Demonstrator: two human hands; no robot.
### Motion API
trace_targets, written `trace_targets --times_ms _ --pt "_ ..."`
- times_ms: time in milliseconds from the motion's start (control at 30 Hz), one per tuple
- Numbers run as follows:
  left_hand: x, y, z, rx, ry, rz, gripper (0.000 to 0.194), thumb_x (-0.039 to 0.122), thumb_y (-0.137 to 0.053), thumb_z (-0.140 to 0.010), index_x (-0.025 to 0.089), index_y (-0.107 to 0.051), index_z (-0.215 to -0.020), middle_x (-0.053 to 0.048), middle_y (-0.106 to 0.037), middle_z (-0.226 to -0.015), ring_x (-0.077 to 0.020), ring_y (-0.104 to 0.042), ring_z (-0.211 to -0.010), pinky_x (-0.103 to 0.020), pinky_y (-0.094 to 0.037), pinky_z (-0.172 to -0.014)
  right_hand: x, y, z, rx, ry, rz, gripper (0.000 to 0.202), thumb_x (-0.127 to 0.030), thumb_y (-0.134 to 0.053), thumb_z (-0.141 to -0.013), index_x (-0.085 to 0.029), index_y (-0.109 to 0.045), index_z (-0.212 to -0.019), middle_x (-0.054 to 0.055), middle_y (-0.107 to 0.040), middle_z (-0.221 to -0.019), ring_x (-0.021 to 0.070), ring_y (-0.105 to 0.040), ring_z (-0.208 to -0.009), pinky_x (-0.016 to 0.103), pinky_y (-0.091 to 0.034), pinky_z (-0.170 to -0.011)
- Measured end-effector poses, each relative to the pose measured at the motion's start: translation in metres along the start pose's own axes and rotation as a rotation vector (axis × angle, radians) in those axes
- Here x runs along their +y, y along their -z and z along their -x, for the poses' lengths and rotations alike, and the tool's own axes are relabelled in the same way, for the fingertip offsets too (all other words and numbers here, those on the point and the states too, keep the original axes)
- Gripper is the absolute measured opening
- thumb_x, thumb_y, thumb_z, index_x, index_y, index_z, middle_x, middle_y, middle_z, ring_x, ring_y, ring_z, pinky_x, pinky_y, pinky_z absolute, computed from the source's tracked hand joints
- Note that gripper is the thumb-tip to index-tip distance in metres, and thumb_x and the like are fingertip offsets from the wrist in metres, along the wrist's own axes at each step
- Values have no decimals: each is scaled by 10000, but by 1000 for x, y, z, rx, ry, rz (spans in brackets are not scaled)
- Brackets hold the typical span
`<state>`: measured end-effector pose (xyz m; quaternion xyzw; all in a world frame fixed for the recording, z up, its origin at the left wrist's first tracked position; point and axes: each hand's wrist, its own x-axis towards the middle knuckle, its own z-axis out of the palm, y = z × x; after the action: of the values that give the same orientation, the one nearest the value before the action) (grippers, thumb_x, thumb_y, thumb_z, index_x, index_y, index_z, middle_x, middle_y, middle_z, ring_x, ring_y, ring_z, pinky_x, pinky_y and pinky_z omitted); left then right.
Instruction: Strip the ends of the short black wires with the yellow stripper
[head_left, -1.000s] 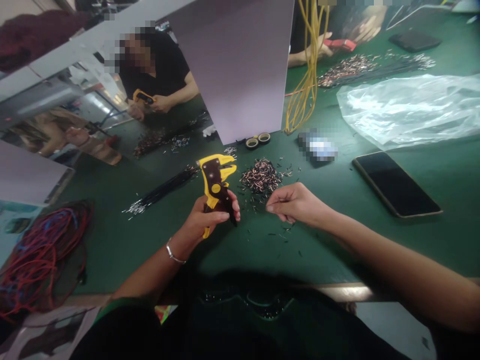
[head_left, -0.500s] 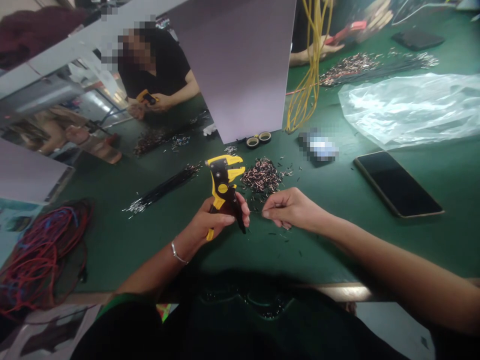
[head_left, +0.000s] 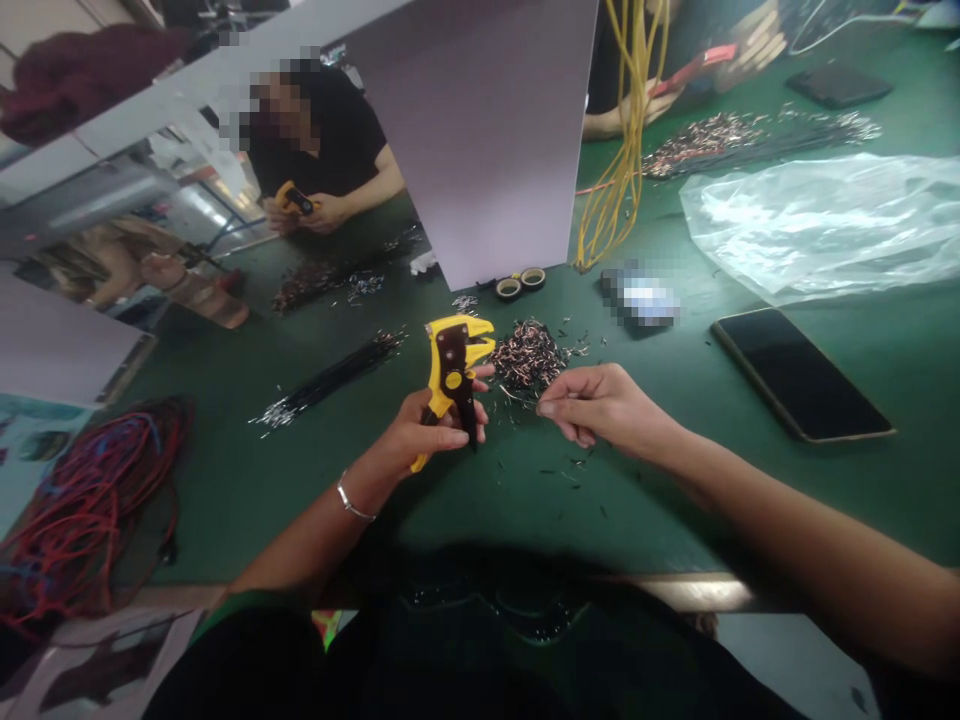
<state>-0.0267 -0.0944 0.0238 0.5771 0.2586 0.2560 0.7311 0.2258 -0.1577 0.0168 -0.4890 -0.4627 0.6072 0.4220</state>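
My left hand (head_left: 427, 430) is wrapped round the handles of a yellow and black wire stripper (head_left: 453, 379), its jaws pointing up and to the right. In a pinch between thumb and forefinger, my right hand (head_left: 592, 400) holds a thin wire (head_left: 525, 403) whose end reaches left towards the tool, apart from the jaws. Just beyond both hands lies a heap of short copper and black wire pieces (head_left: 529, 355). To the left, a bundle of black wires (head_left: 330, 380) with bare ends rests on the green table (head_left: 300, 520).
A phone (head_left: 802, 375) lies at right, near a clear plastic bag (head_left: 817, 230). Tape rolls (head_left: 520, 284) sit by an upright panel (head_left: 487, 140). Yellow cables (head_left: 611, 200) hang beyond; red and blue cables (head_left: 97, 510) are coiled at left. Co-workers (head_left: 322, 150) handle tools across the table.
My right hand has shifted slightly right and up, and the thin wire now shows at its fingertips. The stripper in my left hand has turned a little, and its handles look closer together.
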Motion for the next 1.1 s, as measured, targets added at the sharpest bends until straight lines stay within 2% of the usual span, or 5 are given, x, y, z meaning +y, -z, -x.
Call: trace_targets --times_ms 167,333,700,867,1100 --pt "-8 3 1 -41 17 10 566 146 -766 -671 155 -658 -1226 -177 -686 -1221 -219 -654 -850 -413 -546 -801 -2 -1 2 13 41 -51 171 -304 -745 -727 -165 -661 -674 -31 -576 -451 53 -440 -344 226 -319 -371" --pt "-9 3 2 -69 35 17 563 165 -771 -670 153 -658 -1221 -145 -718 -1105 -230 -672 -832 -417 -541 -810 -2 -2 5 16 86 -92 166 -305 -738 -740 -165 -666 -686 -38 -579 -453 47 -435 -344 216 -317 -367" --pt "-10 -7 7 -96 76 1 579 180 -803 -688 147 -633 -1241 -97 -666 -1010 -215 -651 -864 -386 -528 -830 -8 -9 9 13 41 -55 148 -283 -715 -718 -165 -648 -659 -43 -564 -430 49 -425 -334 213 -311 -365" --pt "-8 -11 7 -115 62 -72 542 194 -801 -712 149 -636 -1227 -89 -659 -993 -200 -638 -860 -362 -525 -811 -9 -13 11 7 30 -16 161 -300 -687 -736 -165 -637 -664 -43 -565 -434 48 -422 -328 212 -313 -362" --pt "-4 -18 8 -140 -17 -293 479 226 -773 -765 146 -643 -1219 -93 -679 -977 -195 -630 -867 -356 -527 -804 -11 -17 14 12 20 21 158 -266 -658 -762 -170 -621 -642 -45 -559 -441 45 -426 -338 215 -317 -374"
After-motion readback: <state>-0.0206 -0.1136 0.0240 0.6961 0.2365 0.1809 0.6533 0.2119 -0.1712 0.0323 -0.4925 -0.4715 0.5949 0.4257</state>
